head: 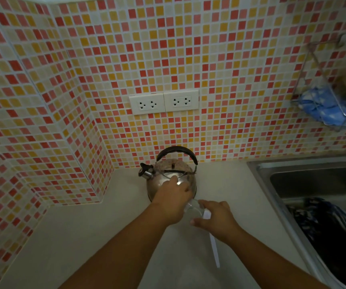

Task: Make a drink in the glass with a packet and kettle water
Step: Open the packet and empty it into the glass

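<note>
A steel kettle (163, 180) with a black handle stands at the back of the counter, spout to the left. In front of it, between my hands, is a clear glass (195, 208), mostly hidden. My left hand (172, 201) curls around the glass's left side, fingertips reaching up over the kettle's body. My right hand (215, 220) is at the glass's right side. A long, thin white packet (214, 247) runs under its palm, one end showing between thumb and forefinger and the rest trailing toward me.
Pale counter (105, 236) with tiled walls at the left and back. Two double sockets (163, 102) sit above the kettle. A steel sink (313, 184) at the right holds dark striped cloth. A wire rack (330, 105) with blue cloth hangs at the upper right.
</note>
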